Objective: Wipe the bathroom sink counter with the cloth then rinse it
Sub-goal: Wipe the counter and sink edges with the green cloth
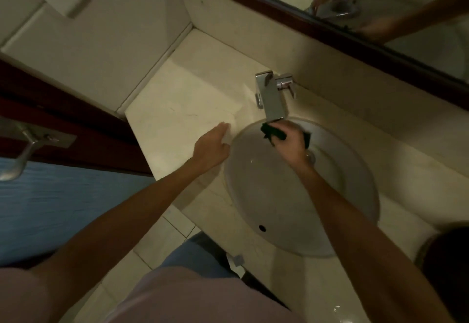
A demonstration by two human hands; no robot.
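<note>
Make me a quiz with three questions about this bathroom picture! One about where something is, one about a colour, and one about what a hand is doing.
1. Where is the cloth?
A. On the floor
B. Under the faucet spout, over the sink
C. On the door handle

2. What colour is the cloth?
A. Black
B. Yellow
C. White

3. What is the left hand doing?
A. Gripping the cloth
B. Turning the faucet handle
C. Resting open on the counter beside the sink

Answers:
1. B, the right hand holds it just below the faucet, above the sink.
2. A, it looks black against the pale basin.
3. C, its fingers lie flat on the counter, holding nothing.
</note>
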